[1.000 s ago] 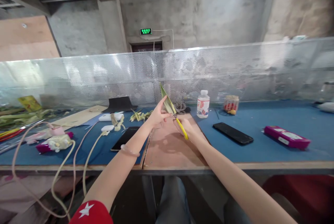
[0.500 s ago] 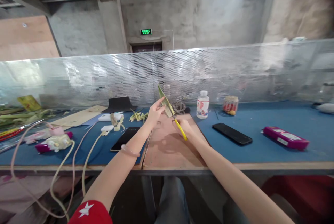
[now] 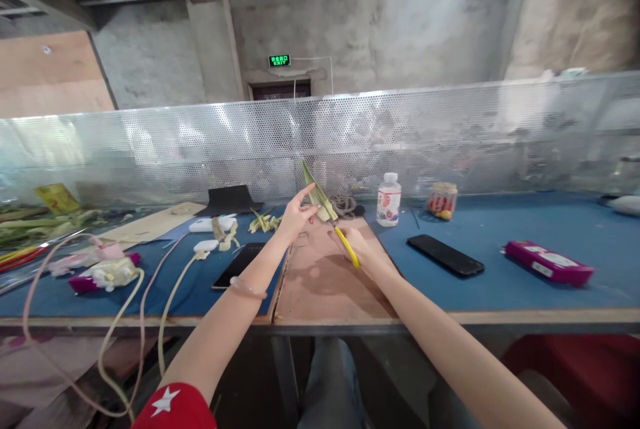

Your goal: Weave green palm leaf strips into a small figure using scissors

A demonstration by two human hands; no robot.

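Observation:
Between the thumb and fingers of my left hand [image 3: 297, 214] is a green, pointed leaf-like piece [image 3: 318, 197], its tip pointing up and away from me. My right hand [image 3: 356, 246] is closed on yellow-handled scissors [image 3: 347, 246], whose blades are at the lower end of the leaf piece. How far the blades are apart is too small to tell. Both hands are above the bare wooden strip [image 3: 320, 289] in the middle of the table.
A white-capped bottle [image 3: 389, 200], a jar [image 3: 443, 201], a black phone [image 3: 445, 255] and a purple box [image 3: 547, 262] stand or lie on the right. Left are a dark phone [image 3: 240, 266], cables [image 3: 173, 289] and plant pieces [image 3: 265, 221]. Grey cord [image 3: 344, 205] lies behind my hands.
The lower end of the leaf piece looks more spread around the scissor blades. Both hands have stayed nearly in place.

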